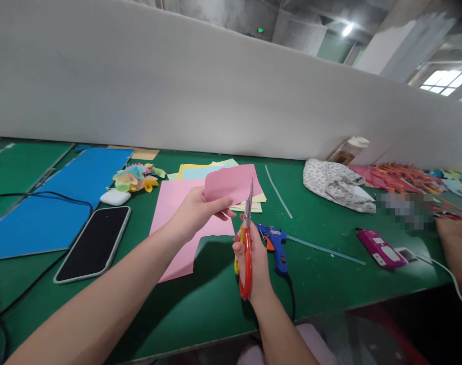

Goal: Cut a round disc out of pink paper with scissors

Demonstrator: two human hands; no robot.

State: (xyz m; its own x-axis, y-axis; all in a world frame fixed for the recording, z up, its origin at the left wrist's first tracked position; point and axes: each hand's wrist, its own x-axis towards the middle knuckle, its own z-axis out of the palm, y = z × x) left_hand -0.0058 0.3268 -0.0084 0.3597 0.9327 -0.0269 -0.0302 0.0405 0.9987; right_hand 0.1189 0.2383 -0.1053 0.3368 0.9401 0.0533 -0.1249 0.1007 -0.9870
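My left hand pinches a piece of pink paper by its lower left side, holding it up off the table. In my right hand is a pair of scissors with red and yellow handles, pointing up and away. The blades stand at the right part of the pink paper; whether they cut into it I cannot tell. Beneath my left hand lies a larger pink sheet with a piece cut out of its lower right. Sheets of yellow and light blue paper lie behind.
A blue glue gun and glue sticks lie right of my hands. To the left are a phone, a white case, paper flowers and a blue board. A patterned cloth and another person's hand are rightward.
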